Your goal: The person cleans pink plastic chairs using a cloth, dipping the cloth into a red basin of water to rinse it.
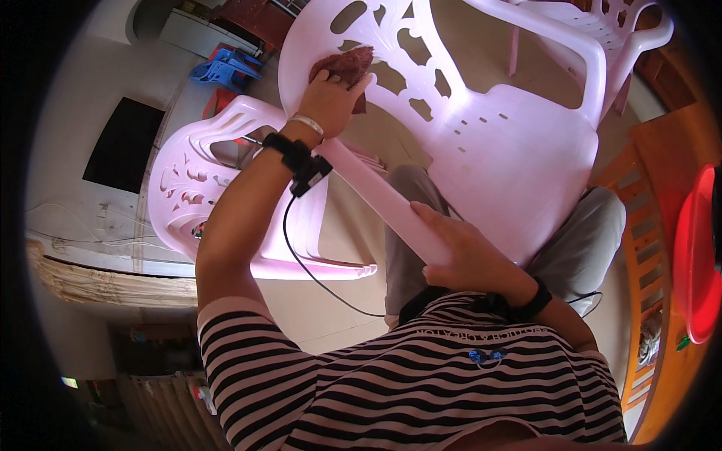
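Observation:
A pale pink plastic armchair [507, 152] with a cut-out floral back stands tilted before me, its seat close to my knees. My left hand [330, 101] presses a dark reddish-brown cloth [347, 65] against the rim of the chair's back, fingers spread over it. Part of the cloth hangs below the palm. My right hand [468, 242] grips the lower end of a long flat pink bar [383, 197] of this chair; whether it is an arm or a leg, I cannot tell. The fingers' undersides are hidden.
More pink chairs, stacked [180, 186], stand at the left, and another pink chair [564, 34] is behind at the upper right. Blue plastic stools [225, 70] sit farther off. A wooden slatted piece [643, 242] and a red basin [696, 270] are at the right. A black cable [304, 259] hangs from my left wrist.

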Tool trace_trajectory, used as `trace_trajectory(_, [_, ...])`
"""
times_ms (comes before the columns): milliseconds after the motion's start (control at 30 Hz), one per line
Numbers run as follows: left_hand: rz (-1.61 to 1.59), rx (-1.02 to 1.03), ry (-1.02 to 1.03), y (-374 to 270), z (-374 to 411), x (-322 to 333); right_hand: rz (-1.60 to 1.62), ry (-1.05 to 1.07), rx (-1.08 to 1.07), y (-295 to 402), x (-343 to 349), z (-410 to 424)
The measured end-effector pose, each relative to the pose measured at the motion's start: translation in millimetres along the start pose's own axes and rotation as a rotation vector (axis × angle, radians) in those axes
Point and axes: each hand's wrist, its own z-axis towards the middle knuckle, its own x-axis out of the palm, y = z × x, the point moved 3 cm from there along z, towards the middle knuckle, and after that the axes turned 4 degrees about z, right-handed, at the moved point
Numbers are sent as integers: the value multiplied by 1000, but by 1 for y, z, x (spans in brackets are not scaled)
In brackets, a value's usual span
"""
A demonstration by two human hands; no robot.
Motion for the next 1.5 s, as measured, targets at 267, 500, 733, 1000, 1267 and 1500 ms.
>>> trace_trajectory(267, [21,91,118,-8,34,-8,45,-17,-19,-4,-9,2])
trace_trajectory(500, [-284,22,137,3,0,-25,132,-38,39,1,-10,2])
trace_trajectory(733, [-149,88,-70,8,-14,-32,132,-5,32,-3,-6,5])
trace_trajectory(1000, [-76,56,-65,40,70,10,94,-24,1,-4,-4,6])
trace_trajectory(1267, [103,-27,16,26,69,7,102,-29,15,-3,-6,3])
trace_trajectory(1500, [-146,-254,243,21,69,1,122,-9,18,2,-6,1])
